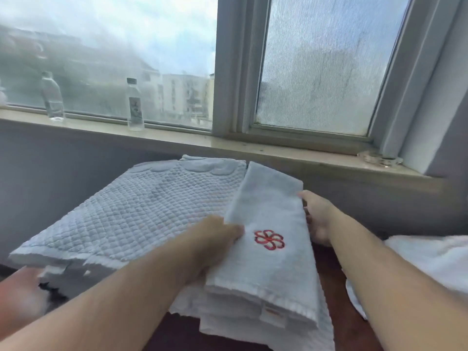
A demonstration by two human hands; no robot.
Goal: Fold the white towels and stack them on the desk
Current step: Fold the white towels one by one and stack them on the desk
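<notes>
My left hand (217,235) pinches the folded towel's (268,209) left edge, and my right hand (317,219) grips its right edge. It sits on a quilted mat (131,206) on the desk (333,274). Bare wood shows just right, then a loose towel (430,259).

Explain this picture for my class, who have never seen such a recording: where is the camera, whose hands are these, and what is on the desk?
No machine here: a person wears one camera on the head, looking down at their bare arms. The left hand and right hand grip a folded towel with a red flower by its sides. It rests partly on a quilted towel spread over the desk. A loose towel lies to the right. Two bottles stand on the windowsill.
</notes>
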